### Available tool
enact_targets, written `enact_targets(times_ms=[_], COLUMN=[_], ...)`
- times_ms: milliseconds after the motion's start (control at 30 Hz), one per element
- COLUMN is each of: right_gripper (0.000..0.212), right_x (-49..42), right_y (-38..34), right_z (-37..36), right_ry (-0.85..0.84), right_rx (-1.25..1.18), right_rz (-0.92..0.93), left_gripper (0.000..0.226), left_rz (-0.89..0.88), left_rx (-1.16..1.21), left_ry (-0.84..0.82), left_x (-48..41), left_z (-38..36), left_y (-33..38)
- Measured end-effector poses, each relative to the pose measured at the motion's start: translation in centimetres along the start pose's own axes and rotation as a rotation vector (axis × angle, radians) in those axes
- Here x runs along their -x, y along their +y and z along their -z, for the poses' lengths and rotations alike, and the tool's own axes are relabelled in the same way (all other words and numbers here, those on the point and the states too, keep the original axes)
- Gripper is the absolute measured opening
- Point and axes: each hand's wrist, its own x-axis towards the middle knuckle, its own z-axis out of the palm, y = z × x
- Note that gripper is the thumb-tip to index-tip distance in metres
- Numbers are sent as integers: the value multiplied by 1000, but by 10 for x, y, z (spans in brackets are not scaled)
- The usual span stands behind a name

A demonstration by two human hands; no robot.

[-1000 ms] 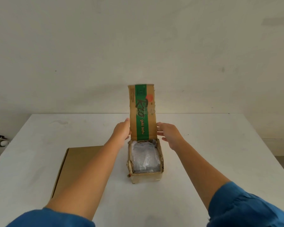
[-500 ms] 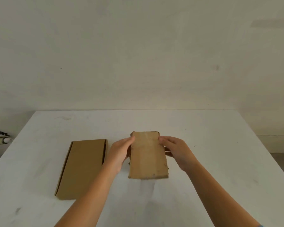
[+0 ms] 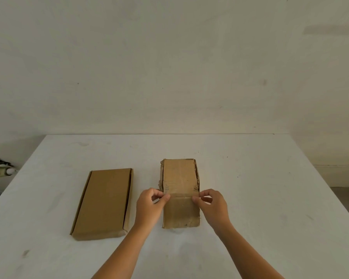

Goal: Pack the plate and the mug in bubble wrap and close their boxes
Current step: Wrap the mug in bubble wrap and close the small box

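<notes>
The white bench (image 3: 250, 198) carries two cardboard boxes, well apart from each other. The flat box (image 3: 104, 202) on the left lies shut, lid down along its whole length; judging by its shape it is the plate's box, though nothing of the plate or its wrap shows. The smaller, taller box (image 3: 179, 176) in the middle is the worn one (edges frayed, corners crushed), and its long lid flap (image 3: 180, 212) is folded over the top and hangs down the near face, creased at the box's front edge. Its inside is covered, so I cannot tell what it holds; presumably the wrapped mug.

The left hand (image 3: 149, 206) pinches the flap at its left edge right on the crease, thumb and forefinger closed on the cardboard; the right hand (image 3: 212, 206) does the same on the right edge, grip narrow.

As I judge it, the task is nearly finished: what remains is tucking or pressing this flap home.
</notes>
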Motion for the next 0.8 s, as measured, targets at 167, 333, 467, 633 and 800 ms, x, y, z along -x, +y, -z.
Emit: enact_targets(times_ms=[167,333,467,633,800], right_gripper=[15,14,16,21,30], right_x=[-1,-3,-14,-42,-64], right_y=[5,5,-14,-44,-53], right_z=[-4,-4,-3,-2,-7], right_ry=[-74,-46,-13,14,28], right_rx=[-9,-115,-204,-183,-188], right_rz=[49,27,70,70,52], left_gripper=[19,20,20,26,27], left_rz=[28,17,11,26,38], left_rx=[65,128,198,208,209], left_ry=[23,56,88,95,74], left_x=[0,-1,-17,-50,-79], left_z=[-4,-3,-1,0,1], left_y=[-15,-16,0,25,29])
